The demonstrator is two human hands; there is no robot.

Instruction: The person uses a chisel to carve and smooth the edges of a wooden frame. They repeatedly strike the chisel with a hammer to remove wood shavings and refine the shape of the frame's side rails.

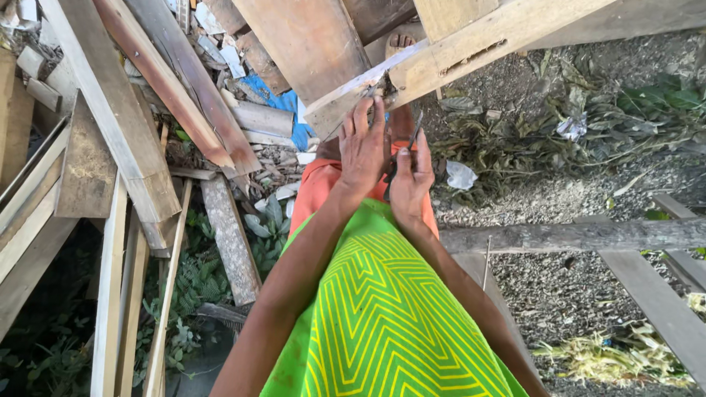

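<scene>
Gravel ground (559, 294) fills the right of the frame, strewn with dry leaves; stacked planks (132, 125) crowd the upper left. At top centre a pale wooden beam (471, 44) runs diagonally, its lower edge worn and chipped. The left hand (362, 147) lies against the beam's lower end, fingers straight and pressed together. The right hand (410, 180), just beside it, pinches a thin dark metal tool (415, 132) pointing up toward the beam; its kind cannot be told. Blue plastic sheet (283, 106) shows among the planks, and a crumpled white wrapper (461, 175) lies on the leaves right of centre.
</scene>
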